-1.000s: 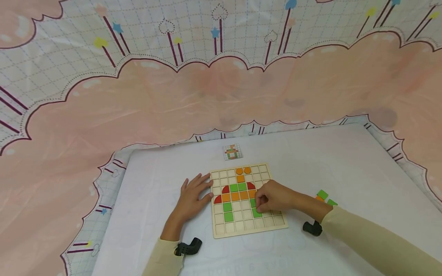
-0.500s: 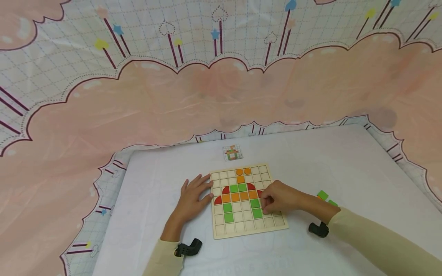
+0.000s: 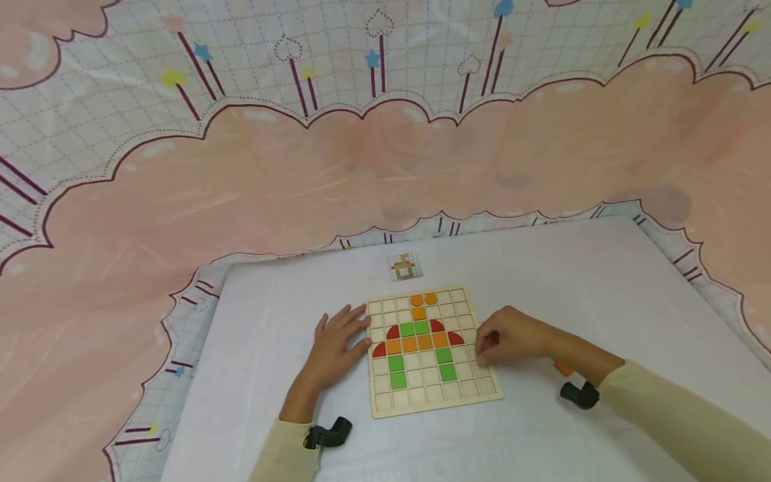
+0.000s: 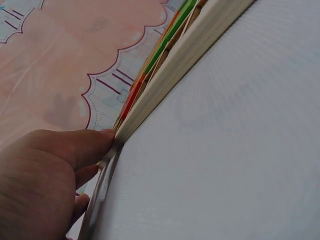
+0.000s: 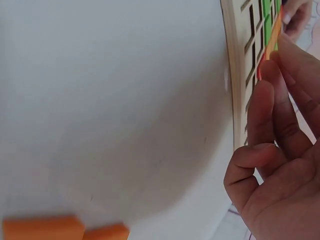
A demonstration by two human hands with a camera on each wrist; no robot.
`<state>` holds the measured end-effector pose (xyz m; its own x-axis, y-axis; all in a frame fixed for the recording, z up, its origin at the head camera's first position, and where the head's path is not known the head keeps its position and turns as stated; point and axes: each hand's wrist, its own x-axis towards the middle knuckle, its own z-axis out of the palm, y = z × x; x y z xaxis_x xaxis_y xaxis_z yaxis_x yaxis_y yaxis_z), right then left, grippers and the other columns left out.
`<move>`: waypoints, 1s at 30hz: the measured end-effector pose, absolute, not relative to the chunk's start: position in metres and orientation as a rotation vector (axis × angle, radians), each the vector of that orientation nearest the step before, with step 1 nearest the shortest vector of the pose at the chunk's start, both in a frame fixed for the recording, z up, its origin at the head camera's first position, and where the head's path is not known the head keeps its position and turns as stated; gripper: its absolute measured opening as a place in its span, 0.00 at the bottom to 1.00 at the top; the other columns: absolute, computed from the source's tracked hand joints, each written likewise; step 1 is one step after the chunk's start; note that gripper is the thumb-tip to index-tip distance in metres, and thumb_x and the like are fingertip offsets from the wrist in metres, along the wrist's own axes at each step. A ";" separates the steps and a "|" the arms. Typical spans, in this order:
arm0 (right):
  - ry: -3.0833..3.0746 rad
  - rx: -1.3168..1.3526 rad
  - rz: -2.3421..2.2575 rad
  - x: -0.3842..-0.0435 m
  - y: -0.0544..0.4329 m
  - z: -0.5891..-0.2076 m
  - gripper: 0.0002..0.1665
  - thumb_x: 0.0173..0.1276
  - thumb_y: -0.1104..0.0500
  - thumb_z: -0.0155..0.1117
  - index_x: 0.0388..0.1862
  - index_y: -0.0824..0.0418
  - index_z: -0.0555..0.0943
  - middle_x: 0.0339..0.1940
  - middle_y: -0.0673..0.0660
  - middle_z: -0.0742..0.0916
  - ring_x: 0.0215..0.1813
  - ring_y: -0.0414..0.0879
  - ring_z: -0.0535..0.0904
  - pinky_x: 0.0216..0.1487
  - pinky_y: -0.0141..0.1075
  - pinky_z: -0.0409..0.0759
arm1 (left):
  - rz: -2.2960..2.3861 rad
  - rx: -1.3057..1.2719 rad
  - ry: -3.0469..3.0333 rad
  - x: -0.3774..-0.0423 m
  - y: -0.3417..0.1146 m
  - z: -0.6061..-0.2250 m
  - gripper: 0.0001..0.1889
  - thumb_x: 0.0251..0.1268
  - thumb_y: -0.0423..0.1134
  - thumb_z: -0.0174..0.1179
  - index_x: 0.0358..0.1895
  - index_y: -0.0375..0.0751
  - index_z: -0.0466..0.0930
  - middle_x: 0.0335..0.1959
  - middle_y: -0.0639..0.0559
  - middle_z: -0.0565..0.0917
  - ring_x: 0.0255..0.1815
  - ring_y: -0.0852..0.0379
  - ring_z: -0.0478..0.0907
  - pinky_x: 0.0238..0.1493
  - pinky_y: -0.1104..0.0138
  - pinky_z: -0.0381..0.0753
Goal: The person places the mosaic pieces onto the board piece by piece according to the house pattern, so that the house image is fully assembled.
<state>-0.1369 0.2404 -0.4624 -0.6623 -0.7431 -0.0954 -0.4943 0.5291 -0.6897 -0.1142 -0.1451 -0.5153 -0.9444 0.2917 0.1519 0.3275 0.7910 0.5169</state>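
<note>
A square wooden grid board (image 3: 426, 396) lies on the white table, bearing green squares, orange squares and discs, and red quarter-round pieces. My left hand (image 3: 338, 345) rests at the board's left edge with fingers spread; in the left wrist view its thumb (image 4: 92, 145) touches the rim. Off the board's right edge is my right hand (image 3: 512, 335), its fingers loosely bent. The right wrist view shows its fingertips (image 5: 262, 95) overlapping the board, with no piece visible in the grasp. A red quarter-round piece (image 3: 456, 338) sits at the right end of the orange row.
Behind the board lies a small picture card (image 3: 405, 266) with a similar coloured pattern. A loose orange piece (image 3: 563, 367) shows below the right forearm, and two orange pieces (image 5: 42, 228) appear low in the right wrist view. A patterned cloth (image 3: 361, 167) stands beyond the table.
My right hand has drawn back rightward from over the board, uncovering the red quarter-round piece at the orange row's end. Its forearm now hides the loose green pieces. My left hand has stayed put.
</note>
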 end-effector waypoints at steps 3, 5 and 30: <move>2.406 -1.005 -0.894 -0.139 0.249 -0.460 0.04 0.61 0.56 0.79 0.31 0.48 0.89 0.26 0.38 0.86 0.31 0.33 0.77 0.35 0.28 0.80 | -0.868 -0.504 -2.912 -0.114 -0.145 -0.515 0.25 0.70 0.49 0.63 0.68 0.48 0.79 0.78 0.54 0.70 0.83 0.45 0.57 0.80 0.36 0.41; 2.419 -0.972 -0.881 -0.140 0.255 -0.459 0.04 0.61 0.54 0.79 0.32 0.47 0.89 0.27 0.38 0.86 0.32 0.34 0.77 0.36 0.28 0.80 | -0.870 -0.504 -2.913 -0.114 -0.145 -0.515 0.25 0.71 0.49 0.62 0.68 0.49 0.79 0.78 0.54 0.70 0.83 0.45 0.57 0.80 0.36 0.41; 2.584 -0.503 -0.723 -0.137 0.335 -0.458 0.06 0.61 0.52 0.78 0.34 0.47 0.87 0.31 0.45 0.85 0.37 0.43 0.76 0.35 0.31 0.80 | -0.853 -0.511 -2.902 -0.114 -0.145 -0.517 0.25 0.70 0.49 0.63 0.68 0.49 0.79 0.78 0.53 0.70 0.82 0.44 0.58 0.80 0.36 0.42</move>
<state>-0.1368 0.3355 -0.4582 -0.8513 -0.4403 -0.2853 -0.2282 0.8005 -0.5542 -0.1144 -0.1452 -0.5166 -0.9417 0.2945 0.1625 0.3356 0.7900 0.5131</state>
